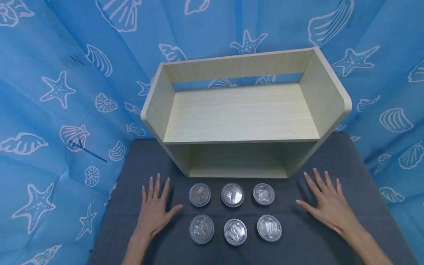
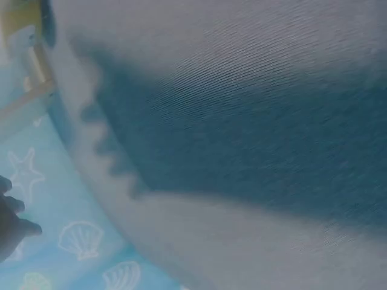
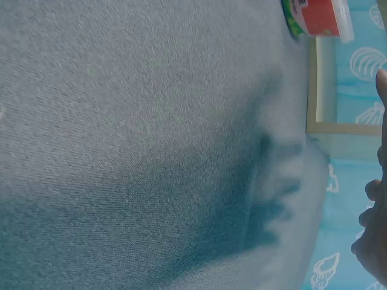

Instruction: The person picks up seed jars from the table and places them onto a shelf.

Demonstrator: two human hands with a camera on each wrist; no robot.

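Several round tubs with clear lids sit on the dark cloth in two rows. The back row has a left tub (image 1: 200,194), a middle tub (image 1: 232,195) and a right tub (image 1: 263,194); the front row has a left tub (image 1: 201,229), a middle tub (image 1: 235,232) and a right tub (image 1: 269,228). My left hand (image 1: 153,215) is spread left of the rows, fingers straight, holding nothing. To their right, my right hand (image 1: 331,208) is likewise spread and holds nothing. In the right wrist view one tub (image 3: 320,17) shows a red side and a pale lid rim.
A pale wooden two-level shelf (image 1: 241,112) stands behind the tubs, at the back of the table (image 1: 179,254). Blue curtains (image 1: 82,129) with white shells and starfish surround the table. Each hand casts a shadow on the cloth.
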